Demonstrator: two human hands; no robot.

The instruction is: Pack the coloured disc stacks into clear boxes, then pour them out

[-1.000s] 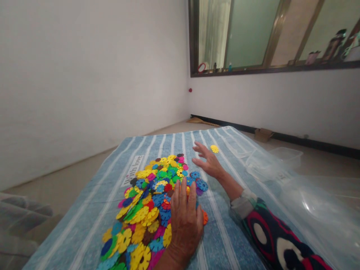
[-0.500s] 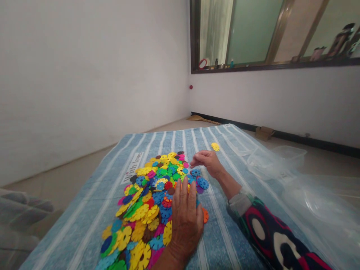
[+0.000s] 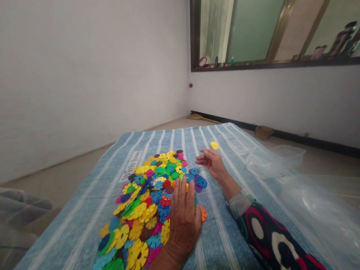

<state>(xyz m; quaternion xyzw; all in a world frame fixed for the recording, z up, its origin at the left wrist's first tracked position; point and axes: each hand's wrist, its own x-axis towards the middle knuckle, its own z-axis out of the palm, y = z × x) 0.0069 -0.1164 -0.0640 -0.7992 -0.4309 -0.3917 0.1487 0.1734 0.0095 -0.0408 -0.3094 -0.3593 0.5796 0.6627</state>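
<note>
A heap of flower-shaped plastic discs [image 3: 150,210] in yellow, blue, green, red, pink and brown spreads over a striped blue cloth. My left hand [image 3: 184,217] lies flat on the right side of the heap, palm down with fingers stretched out. It covers some of the discs. Right of the heap's far part, my right hand [image 3: 212,163] hovers above the cloth. Its fingers are loosely bent and apart, with nothing visible in them. Several blue discs [image 3: 201,182] lie just below it, and a lone yellow disc [image 3: 214,145] rests beyond it. An orange disc [image 3: 203,214] shows beside my left thumb.
The striped cloth [image 3: 92,202] covers the table and bears a "With love" label [image 3: 132,165]. Clear plastic containers [image 3: 261,165] stand at the right, with clear plastic [image 3: 323,202] nearer me. A cardboard piece [image 3: 263,132] and a broom [image 3: 197,117] lie on the floor by the wall.
My right hand has moved slightly right, away from the heap, and its fingers have spread a little. My left hand stays flat on the discs. The view has shifted slightly.
</note>
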